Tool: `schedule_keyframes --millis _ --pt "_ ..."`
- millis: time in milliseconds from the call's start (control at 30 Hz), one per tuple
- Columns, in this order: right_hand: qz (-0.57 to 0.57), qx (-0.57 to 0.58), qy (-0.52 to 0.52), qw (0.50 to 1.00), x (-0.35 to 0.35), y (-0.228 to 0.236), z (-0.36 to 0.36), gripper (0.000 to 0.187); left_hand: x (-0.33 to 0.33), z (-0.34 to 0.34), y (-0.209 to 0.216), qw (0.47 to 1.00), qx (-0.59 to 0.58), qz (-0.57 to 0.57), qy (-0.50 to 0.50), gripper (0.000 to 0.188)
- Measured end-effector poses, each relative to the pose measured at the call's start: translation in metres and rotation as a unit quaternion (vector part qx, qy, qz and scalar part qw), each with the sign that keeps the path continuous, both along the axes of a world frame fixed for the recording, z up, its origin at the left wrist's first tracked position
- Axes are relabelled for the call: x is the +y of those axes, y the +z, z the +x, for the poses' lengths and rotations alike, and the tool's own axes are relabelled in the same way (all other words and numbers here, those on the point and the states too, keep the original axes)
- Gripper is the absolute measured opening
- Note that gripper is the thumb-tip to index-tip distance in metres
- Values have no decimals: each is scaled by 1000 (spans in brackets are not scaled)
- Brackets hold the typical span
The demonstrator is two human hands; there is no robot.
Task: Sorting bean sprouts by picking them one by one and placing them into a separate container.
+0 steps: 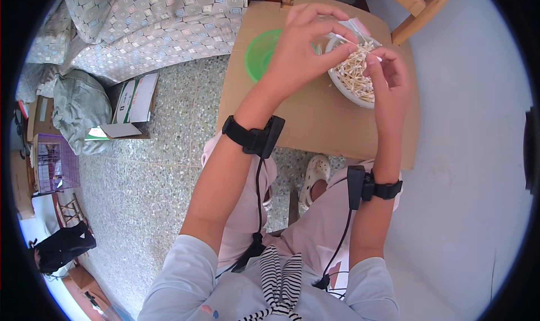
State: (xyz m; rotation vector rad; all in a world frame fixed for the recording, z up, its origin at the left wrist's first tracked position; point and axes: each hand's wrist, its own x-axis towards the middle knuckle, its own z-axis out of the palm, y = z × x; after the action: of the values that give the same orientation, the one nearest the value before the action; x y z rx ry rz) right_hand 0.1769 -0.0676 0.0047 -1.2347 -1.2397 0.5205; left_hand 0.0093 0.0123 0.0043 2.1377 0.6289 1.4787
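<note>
A white bowl [360,99] full of cotton swabs [353,78] stands on the cardboard-topped table. My left hand [306,45] is raised over the bowl's left rim, with thumb and forefinger closed near a clear plastic bag [355,25] that has a pinkish part. The bag seems to be in its grip, though the fingers hide much of it. Above the bowl's right side, my right hand [389,76] pinches with thumb and fingertips; a small white tip, like a cotton swab's, shows there. To the left, partly behind my left wrist, sits a green bowl [256,54].
Brown cardboard [332,129] covers the table in front of me. A wooden chair [430,11] stands at the far right, beside the white wall [467,152]. Patterned cloth [163,25] hangs at the far left, near an opened carton [135,101] on the speckled floor.
</note>
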Motion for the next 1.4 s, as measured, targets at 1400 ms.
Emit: schedule_keyframes --millis 1400 --pt "52 -1 -34 998 -5 12 0 17 2 1 2 999 2 -36 -23 14"
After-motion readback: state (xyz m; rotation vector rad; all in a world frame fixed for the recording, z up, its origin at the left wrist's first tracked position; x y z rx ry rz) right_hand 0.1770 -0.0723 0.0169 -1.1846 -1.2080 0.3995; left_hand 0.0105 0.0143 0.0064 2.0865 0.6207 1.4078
